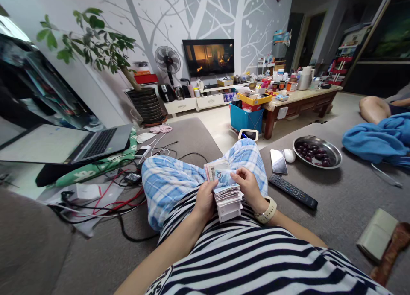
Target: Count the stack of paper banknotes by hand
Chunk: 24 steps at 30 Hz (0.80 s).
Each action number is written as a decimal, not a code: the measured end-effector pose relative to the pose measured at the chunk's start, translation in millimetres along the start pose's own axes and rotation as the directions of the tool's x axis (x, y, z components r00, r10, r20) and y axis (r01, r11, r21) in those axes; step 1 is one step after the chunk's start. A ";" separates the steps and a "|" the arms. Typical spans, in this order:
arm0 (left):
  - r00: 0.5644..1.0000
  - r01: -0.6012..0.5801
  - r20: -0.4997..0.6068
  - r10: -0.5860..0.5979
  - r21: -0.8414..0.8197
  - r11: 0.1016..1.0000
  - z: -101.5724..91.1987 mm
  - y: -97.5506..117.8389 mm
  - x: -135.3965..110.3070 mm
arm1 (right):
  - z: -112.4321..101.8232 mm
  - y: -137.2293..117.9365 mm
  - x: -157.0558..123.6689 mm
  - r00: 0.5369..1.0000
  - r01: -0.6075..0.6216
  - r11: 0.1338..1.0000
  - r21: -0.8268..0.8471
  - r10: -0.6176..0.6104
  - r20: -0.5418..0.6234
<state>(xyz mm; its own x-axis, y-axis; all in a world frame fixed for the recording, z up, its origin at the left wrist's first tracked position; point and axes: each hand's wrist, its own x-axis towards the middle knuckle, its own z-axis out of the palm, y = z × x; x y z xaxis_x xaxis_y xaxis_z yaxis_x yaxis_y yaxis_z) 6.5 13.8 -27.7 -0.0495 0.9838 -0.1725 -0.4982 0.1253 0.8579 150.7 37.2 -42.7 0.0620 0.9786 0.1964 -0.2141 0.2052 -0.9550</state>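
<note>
A thick wad of banknotes (pixel 228 199) is held over my lap, its lower part bent down in layered folds. My left hand (pixel 206 197) grips the wad from the left, thumb on top. With thumb and fingers closed, my right hand (pixel 247 183) pinches the right edge of a blue note (pixel 224 178) that shows the number 10. Paler pinkish notes (pixel 211 169) stick up behind it. A cream watch (pixel 266 209) is on my right wrist. Beneath the hands are my blue plaid trousers (pixel 169 175) and striped shirt.
On the sofa at right lie a remote control (pixel 293 191), a phone (pixel 278 161), a white mouse (pixel 289 155), a metal bowl (pixel 336 160) of dark round fruit and a pale wallet (pixel 378 233). A laptop (pixel 99 142) and tangled cables (pixel 112 207) are at left. Another person's knee (pixel 373 109) shows at right.
</note>
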 end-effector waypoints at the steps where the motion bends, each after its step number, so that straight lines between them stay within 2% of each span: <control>1: 1.000 0.005 0.005 -0.005 0.002 1.000 0.2 0.4 -0.5 | -0.2 -0.4 -0.1 1.000 0.001 1.000 -0.010 -0.001 0.011; 5: 1.000 0.015 -0.004 -0.015 0.003 1.000 0.1 -0.3 0.9 | -0.8 -1.4 -0.9 1.000 0.012 0.998 -0.058 -0.010 0.028; 11: 0.994 -0.051 -0.098 0.051 0.008 0.999 -3.8 -5.9 8.1 | -0.5 -1.5 -1.6 0.999 0.033 0.998 -0.055 -0.031 0.029; 19: 0.997 -0.051 -0.060 0.048 -0.054 0.997 -7.1 -11.7 14.0 | 0.2 -2.3 -2.4 1.000 0.005 1.000 -0.010 -0.005 0.010; 24: 0.999 -0.037 -0.030 0.035 -0.063 0.997 -8.2 -11.9 14.9 | 0.6 -3.1 -4.4 0.999 0.041 0.999 0.030 -0.042 0.026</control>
<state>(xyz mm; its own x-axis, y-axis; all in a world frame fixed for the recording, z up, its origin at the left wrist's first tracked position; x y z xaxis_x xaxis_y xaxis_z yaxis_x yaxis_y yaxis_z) 4.6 26.0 -44.5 -0.0932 0.9833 -0.1565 -0.5494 0.0803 0.8317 150.5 32.2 -40.5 0.0456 0.9692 0.2419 -0.2407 0.2457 -0.9390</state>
